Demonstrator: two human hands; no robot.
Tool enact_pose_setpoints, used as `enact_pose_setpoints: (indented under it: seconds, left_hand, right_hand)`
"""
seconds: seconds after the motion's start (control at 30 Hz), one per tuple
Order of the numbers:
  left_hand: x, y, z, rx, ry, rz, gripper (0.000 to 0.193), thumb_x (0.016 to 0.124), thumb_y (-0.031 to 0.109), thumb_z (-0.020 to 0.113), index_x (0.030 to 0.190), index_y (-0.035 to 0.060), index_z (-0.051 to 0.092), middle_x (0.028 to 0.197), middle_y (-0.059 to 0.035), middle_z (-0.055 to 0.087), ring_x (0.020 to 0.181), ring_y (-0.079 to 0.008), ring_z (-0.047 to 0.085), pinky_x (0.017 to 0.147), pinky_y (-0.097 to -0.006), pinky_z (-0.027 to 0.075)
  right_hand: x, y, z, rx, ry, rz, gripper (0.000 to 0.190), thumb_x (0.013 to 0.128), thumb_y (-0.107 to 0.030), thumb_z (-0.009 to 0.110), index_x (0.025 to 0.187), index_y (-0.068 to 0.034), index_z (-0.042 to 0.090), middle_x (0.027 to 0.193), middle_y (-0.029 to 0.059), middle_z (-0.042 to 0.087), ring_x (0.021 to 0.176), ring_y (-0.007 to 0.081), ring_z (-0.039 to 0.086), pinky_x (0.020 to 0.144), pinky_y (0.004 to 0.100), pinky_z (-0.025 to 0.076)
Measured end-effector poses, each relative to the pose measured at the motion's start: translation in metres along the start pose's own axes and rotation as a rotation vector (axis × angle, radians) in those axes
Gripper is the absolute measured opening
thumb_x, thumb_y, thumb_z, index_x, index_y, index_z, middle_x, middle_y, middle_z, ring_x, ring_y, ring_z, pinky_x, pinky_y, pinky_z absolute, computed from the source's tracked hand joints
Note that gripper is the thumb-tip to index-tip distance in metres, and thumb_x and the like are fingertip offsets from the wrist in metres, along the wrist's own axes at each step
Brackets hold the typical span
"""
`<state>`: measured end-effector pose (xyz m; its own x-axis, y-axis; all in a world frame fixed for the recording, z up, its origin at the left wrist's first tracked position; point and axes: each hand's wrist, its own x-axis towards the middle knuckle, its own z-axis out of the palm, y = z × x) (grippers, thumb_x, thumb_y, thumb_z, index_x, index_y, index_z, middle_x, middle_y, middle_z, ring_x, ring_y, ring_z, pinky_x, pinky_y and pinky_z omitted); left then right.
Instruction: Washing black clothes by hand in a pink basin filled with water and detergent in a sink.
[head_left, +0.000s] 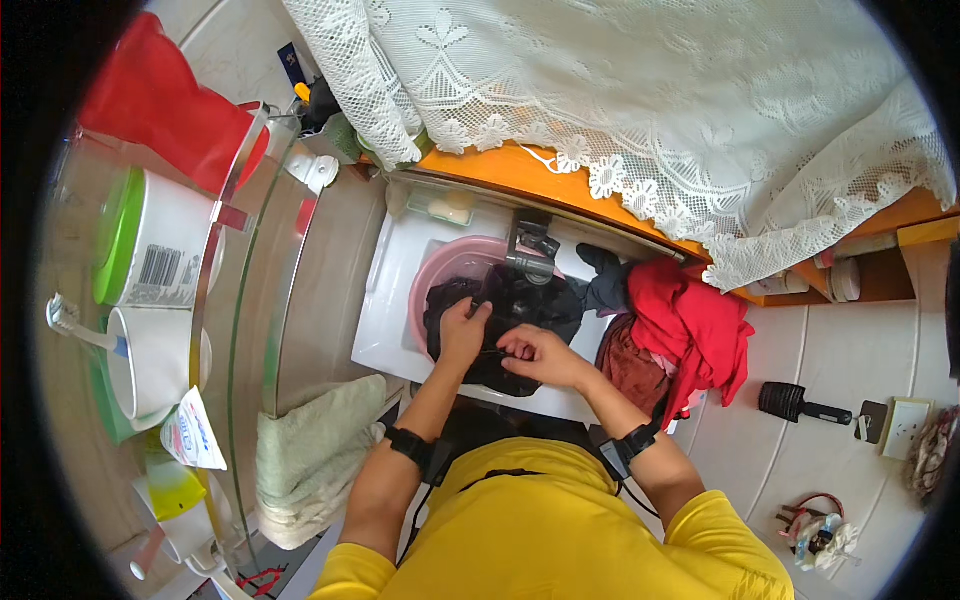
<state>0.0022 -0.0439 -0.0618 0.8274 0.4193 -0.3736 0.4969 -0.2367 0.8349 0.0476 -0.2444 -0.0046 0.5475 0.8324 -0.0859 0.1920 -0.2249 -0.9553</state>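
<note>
A pink plastic basin (421, 289) stands in the white washbasin (379, 330), under the grey faucet (529, 259). Wet black cloth (517, 375) fills most of it and hangs over its near rim. My left hand (463, 334) pinches a fold of this cloth between thumb and fingers. Just to the right, my right hand (544, 354) is over the cloth with its fingers curled; whether it grips any fabric is hidden. Some water shows at the back left of the basin.
Red clothing (686, 322), a brown cloth (634, 364) and a dark grey garment (604, 277) are heaped on the right. A soap dish (441, 206) sits behind. Glass shelves (247, 300) with cups rise at left, above a folded towel (315, 450). A lace curtain (600, 90) hangs over the wooden ledge.
</note>
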Motion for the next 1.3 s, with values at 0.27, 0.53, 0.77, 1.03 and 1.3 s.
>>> enact_pose_setpoints:
  seconds: [0.27, 0.53, 0.77, 1.03, 1.3]
  left_hand:
    - [-0.040, 0.060, 0.004, 0.061, 0.160, 0.475, 0.025, 0.089, 0.018, 0.073, 0.089, -0.0030, 0.060, 0.078, -0.0147, 0.059, 0.067, -0.0284, 0.055, 0.066, -0.0357, 0.046]
    - [-0.059, -0.017, 0.016, 0.358, -0.268, 0.497, 0.048, 0.077, 0.016, 0.074, 0.120, -0.0009, 0.061, 0.108, -0.0202, 0.061, 0.108, -0.0425, 0.056, 0.095, -0.0494, 0.047]
    - [-0.034, -0.055, -0.004, 0.313, 0.277, 0.209, 0.047, 0.081, 0.021, 0.074, 0.120, -0.0036, 0.062, 0.115, -0.0243, 0.057, 0.111, -0.0433, 0.054, 0.100, -0.0507, 0.044]
    - [-0.026, -0.091, -0.023, 0.316, 0.274, -0.034, 0.057, 0.084, 0.029, 0.075, 0.124, -0.0077, 0.059, 0.122, -0.0300, 0.059, 0.114, -0.0466, 0.057, 0.100, -0.0497, 0.046]
    - [0.000, -0.126, -0.023, -0.306, -0.045, -0.376, 0.045, 0.086, 0.022, 0.064, 0.120, -0.0058, 0.059, 0.108, -0.0237, 0.066, 0.101, -0.0362, 0.064, 0.087, -0.0442, 0.050]
  right_hand:
    - [0.020, 0.028, -0.003, 0.252, 0.560, 0.407, 0.026, 0.099, -0.032, 0.065, 0.102, -0.006, 0.062, 0.081, 0.0035, 0.060, 0.072, 0.0150, 0.058, 0.070, 0.0313, 0.050]
    - [0.030, 0.035, 0.011, -0.321, 0.326, 0.328, 0.067, 0.080, -0.030, 0.077, 0.137, -0.006, 0.051, 0.130, 0.0252, 0.052, 0.126, 0.0432, 0.052, 0.105, 0.0461, 0.046]
    - [0.028, 0.061, 0.008, -0.426, 0.259, 0.429, 0.061, 0.081, -0.013, 0.071, 0.138, -0.009, 0.050, 0.126, 0.0232, 0.056, 0.117, 0.0435, 0.058, 0.098, 0.0484, 0.049]
    - [0.022, 0.061, -0.003, -0.831, 0.431, 0.116, 0.050, 0.073, 0.002, 0.066, 0.122, -0.004, 0.062, 0.120, 0.0179, 0.061, 0.106, 0.0371, 0.061, 0.092, 0.0457, 0.052]
    - [0.046, 0.016, 0.062, -0.644, 0.002, 0.147, 0.077, 0.079, -0.031, 0.077, 0.142, 0.002, 0.047, 0.144, 0.0265, 0.049, 0.122, 0.0433, 0.058, 0.102, 0.0445, 0.050]
